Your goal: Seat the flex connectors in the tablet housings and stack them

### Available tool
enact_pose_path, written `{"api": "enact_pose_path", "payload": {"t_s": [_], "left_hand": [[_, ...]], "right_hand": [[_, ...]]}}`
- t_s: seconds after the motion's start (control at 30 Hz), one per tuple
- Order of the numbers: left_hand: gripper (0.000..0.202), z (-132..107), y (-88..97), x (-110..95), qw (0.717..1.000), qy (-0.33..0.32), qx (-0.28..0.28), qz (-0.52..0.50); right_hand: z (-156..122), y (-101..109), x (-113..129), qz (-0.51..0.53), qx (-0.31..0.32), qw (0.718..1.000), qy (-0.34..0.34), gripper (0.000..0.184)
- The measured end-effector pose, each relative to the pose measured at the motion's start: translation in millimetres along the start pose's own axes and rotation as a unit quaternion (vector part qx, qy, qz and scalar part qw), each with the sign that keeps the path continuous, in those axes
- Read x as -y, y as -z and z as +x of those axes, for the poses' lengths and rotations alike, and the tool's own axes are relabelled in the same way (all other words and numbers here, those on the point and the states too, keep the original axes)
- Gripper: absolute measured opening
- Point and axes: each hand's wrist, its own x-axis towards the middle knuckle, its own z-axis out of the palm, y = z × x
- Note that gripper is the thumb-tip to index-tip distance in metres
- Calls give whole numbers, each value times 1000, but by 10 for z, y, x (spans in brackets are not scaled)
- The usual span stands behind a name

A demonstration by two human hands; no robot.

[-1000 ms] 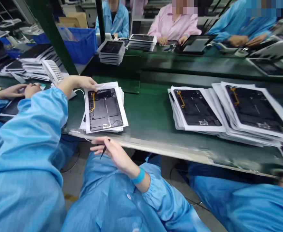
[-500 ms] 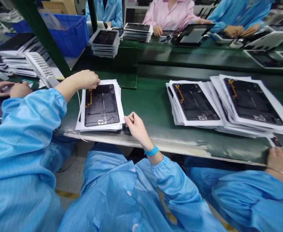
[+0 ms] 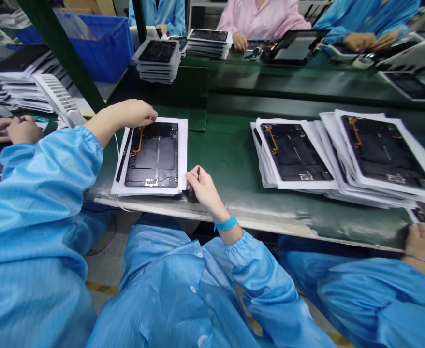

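A black tablet back housing with an orange flex cable lies on white paper sheets on the green bench, close to its front edge. My left hand reaches over from the left, its fingers closed at the housing's top edge; the fingertips are partly hidden. At the lower right corner of the sheets, my right hand pinches the paper edge. A small dark tip pokes up between its fingers, too little of it showing to name. Left of the housing, a narrow black strip rests on the paper.
Stacks of similar housings interleaved with paper stand to the right, beside a co-worker's hand. Another person's hands work at the left. A green post and blue bin rise behind. Co-workers sit across the bench.
The top housing and its sheet have turned slightly and line up straighter with the bench. The black strip at the left now shows more. My left hand has shifted a little right.
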Motion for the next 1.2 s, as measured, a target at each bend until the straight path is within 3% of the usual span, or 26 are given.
{"api": "enact_pose_path", "payload": {"t_s": [0.17, 0.3, 0.47, 0.6, 0.87, 1.03, 1.2], "left_hand": [[36, 118, 99, -153, 999, -3, -25, -20], [42, 119, 39, -242, 997, 33, -33, -61], [61, -23, -70, -126, 984, 125, -11, -128], [49, -148, -106, 27, 969, 177, 9, -170], [39, -337, -121, -11, 968, 176, -64, -165], [32, -516, -55, 77, 965, 192, -63, -169], [24, -523, -39, 151, 952, 232, -58, -194]], "right_hand": [[271, 17, -63, 9, -21, 1000, 6, 44], [433, -24, -29, -19, -31, 999, 7, 41], [488, -43, 62, -70, -17, 997, 16, 41], [539, -38, 139, -120, -3, 992, 27, 46], [680, -49, 345, -217, 43, 974, 42, 46], [743, -54, 468, -244, 75, 965, 59, 44], [814, -175, 529, -258, 92, 960, 56, 47]]}}
